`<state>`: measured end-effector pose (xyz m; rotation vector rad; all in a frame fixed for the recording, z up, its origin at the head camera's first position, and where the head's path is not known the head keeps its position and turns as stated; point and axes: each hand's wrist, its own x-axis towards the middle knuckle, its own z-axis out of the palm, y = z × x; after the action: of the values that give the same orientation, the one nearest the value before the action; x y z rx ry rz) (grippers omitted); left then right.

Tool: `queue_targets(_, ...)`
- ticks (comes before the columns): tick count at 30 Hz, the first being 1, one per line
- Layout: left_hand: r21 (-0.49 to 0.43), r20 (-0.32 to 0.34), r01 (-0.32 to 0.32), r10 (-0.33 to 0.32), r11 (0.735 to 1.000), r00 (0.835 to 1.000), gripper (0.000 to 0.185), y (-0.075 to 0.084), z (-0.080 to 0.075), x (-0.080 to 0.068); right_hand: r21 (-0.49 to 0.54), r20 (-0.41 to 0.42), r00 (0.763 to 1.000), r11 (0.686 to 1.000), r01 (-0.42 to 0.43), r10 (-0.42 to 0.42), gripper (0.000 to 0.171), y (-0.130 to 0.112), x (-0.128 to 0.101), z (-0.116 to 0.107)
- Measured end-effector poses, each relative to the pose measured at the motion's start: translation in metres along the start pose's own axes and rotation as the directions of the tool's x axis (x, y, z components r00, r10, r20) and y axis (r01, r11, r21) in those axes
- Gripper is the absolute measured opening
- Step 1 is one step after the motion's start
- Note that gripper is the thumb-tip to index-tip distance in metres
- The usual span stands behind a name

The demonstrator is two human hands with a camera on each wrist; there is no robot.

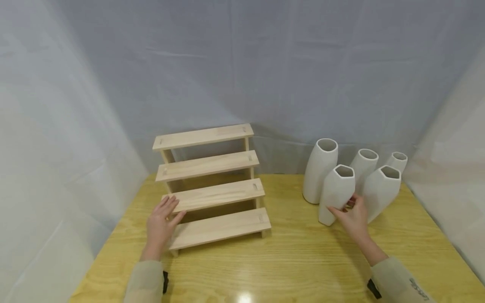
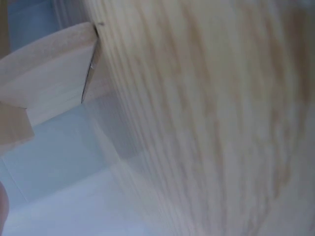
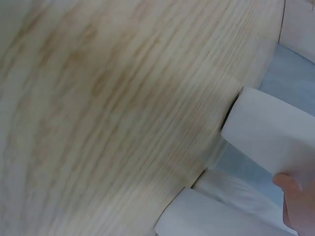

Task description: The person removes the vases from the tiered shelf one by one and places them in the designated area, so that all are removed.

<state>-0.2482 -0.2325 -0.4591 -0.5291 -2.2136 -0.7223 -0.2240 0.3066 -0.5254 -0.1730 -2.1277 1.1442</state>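
A pale wooden four-tier step shelf (image 1: 214, 194) stands on the left half of the table. My left hand (image 1: 159, 225) rests at its left end, fingertips on the second board from the bottom and thumb near the lowest one. In the left wrist view, a board's end (image 2: 54, 73) appears close to the tabletop. At the right, my right hand (image 1: 354, 219) holds a white faceted vase (image 1: 336, 191) low on its body, thumb in front and fingers round its right side. The right wrist view shows that vase's base (image 3: 266, 128) at the tabletop, with the thumb (image 3: 288, 183) against its wall.
Beside the held vase stand a tall white vase (image 1: 316, 176) at back left and a faceted one (image 1: 380, 191) at right. Two more vases, one nearer (image 1: 365, 166) and one farther right (image 1: 398, 160), are partly hidden behind. White-grey cloth (image 1: 235, 75) encloses the wooden table (image 1: 288, 261).
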Motion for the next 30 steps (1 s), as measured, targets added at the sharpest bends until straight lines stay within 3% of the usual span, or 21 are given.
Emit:
queue_targets(13,0.007,0.000,0.000,0.000,1.000,1.000,0.044,0.000,0.002,0.002,-0.023,-0.004,0.999,0.999,0.032,-0.032,0.069,0.006,0.001,-0.002)
queue_targets(16,0.005,0.009,0.004,-0.004,1.000,1.000,0.044,0.001,0.003,0.003,-0.028,0.010,1.000,1.000,0.002,-0.001,0.071,0.003,0.001,-0.004)
queue_targets(18,0.007,0.015,0.011,-0.011,1.000,1.000,0.044,0.001,0.003,0.003,-0.028,0.020,0.999,0.999,-0.024,0.025,0.070,-0.008,0.000,-0.008)
queue_targets(24,-0.012,0.057,0.057,-0.056,0.998,0.997,0.044,0.001,0.001,0.003,0.018,0.073,0.997,0.999,-0.037,0.035,0.063,-0.076,-0.007,-0.026)
queue_targets(30,-0.028,0.153,0.130,-0.124,0.991,0.980,0.044,0.008,-0.007,0.005,0.039,0.119,0.990,0.996,-0.080,0.074,0.067,-0.102,-0.009,-0.041)
